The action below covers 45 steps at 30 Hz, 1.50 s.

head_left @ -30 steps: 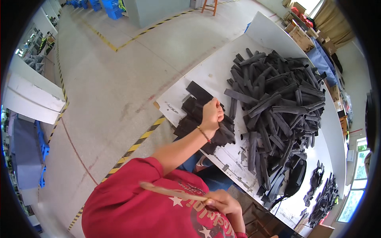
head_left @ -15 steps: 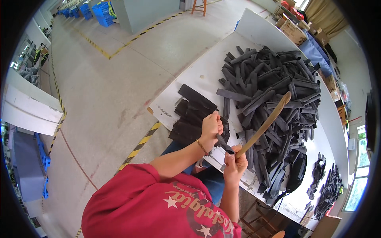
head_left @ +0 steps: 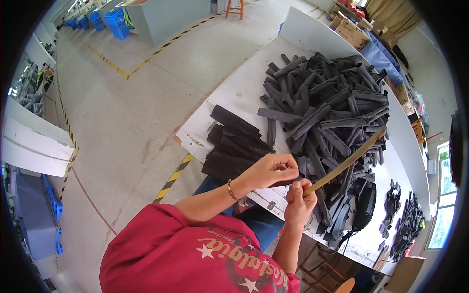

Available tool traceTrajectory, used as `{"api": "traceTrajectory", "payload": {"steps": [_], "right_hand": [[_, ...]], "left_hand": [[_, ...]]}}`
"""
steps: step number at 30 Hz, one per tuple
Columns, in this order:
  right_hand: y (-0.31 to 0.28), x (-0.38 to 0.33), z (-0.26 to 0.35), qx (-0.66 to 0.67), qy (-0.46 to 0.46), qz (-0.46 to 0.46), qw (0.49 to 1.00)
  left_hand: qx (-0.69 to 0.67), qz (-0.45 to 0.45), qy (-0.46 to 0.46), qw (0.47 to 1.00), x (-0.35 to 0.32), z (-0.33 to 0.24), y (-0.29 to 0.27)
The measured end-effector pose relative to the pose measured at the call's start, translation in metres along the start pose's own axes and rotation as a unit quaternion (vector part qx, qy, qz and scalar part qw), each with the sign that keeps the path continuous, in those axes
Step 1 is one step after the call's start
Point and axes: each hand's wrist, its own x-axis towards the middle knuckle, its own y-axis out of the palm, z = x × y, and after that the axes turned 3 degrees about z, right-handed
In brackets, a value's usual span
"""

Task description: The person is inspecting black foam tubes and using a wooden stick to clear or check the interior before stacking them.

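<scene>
In my right hand [head_left: 300, 204] is a long, slightly curved wooden stick [head_left: 349, 160], its free end reaching up to the right over the heap. A black fabric tube [head_left: 281, 184] lies between my hands, one end at the fingers of the right. My left hand [head_left: 270, 170] pinches near that end with thumb and fingers; exactly what part it grips is hidden. Flat black fabric pieces [head_left: 233, 141] lie overlapped on the white table [head_left: 222, 93], left of my hands. Beyond them rises a big heap of dark grey fabric tubes [head_left: 327, 97].
A black padded item with a strap [head_left: 364, 207] sits by the table's near edge. Smaller dark pieces [head_left: 408, 224] lie farther right. A raised white panel [head_left: 317, 31] borders the table's far side. A wooden stool seat [head_left: 345, 285] shows below the table.
My left hand has shifted right along the tube, from a closed grip to a pinch beside my right hand. The stick's far end has swung right and lower.
</scene>
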Motion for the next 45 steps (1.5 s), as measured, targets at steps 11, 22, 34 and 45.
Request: {"api": "traceTrajectory", "payload": {"steps": [11,22,34,45], "right_hand": [[0.001,0.006,-0.008,-0.02,-0.006,-0.036,0.999],[0.007,0.137,0.082,-0.175,-0.217,-0.108,0.954],[-0.093,0.054,0.009,-0.292,-0.015,0.03,0.956],[-0.158,-0.015,0.06,-0.528,0.059,0.128,0.838]], "left_hand": [[-0.131,-0.111,-0.027,0.985,-0.001,0.015,0.018],[0.127,0.001,-0.099,0.987,-0.053,0.051,0.004],[0.526,-0.092,0.138,0.834,-0.02,0.073,-0.043],[0.482,-0.072,0.1,0.867,-0.013,0.052,-0.064]]}}
